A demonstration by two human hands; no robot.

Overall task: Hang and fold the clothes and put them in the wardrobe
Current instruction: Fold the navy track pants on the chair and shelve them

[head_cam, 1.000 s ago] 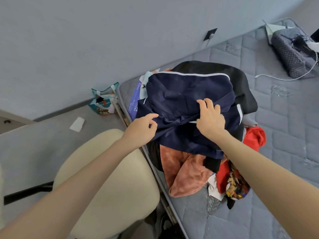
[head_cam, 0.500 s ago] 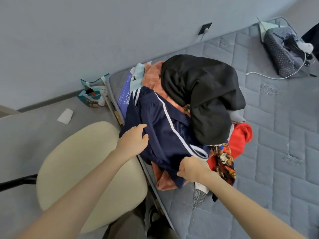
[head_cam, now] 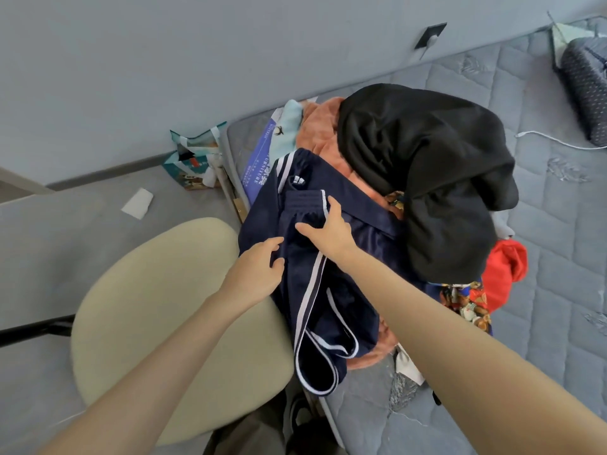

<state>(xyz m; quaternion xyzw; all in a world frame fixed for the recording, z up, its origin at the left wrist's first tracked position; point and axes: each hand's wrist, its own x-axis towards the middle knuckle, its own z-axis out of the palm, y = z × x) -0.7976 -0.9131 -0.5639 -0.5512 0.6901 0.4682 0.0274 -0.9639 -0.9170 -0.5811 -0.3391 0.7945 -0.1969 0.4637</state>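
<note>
Navy track shorts (head_cam: 328,290): light, limp, slippery fabric. Right hand (head_cam: 328,231) pinches the elastic waistband (best hold); left hand (head_cam: 254,274) grips the side seam.

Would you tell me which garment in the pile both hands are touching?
The navy shorts with white stripes, at the pile's near edge. The left hand and right hand rest on them; the black garment, orange one and red one lie untouched.
</note>
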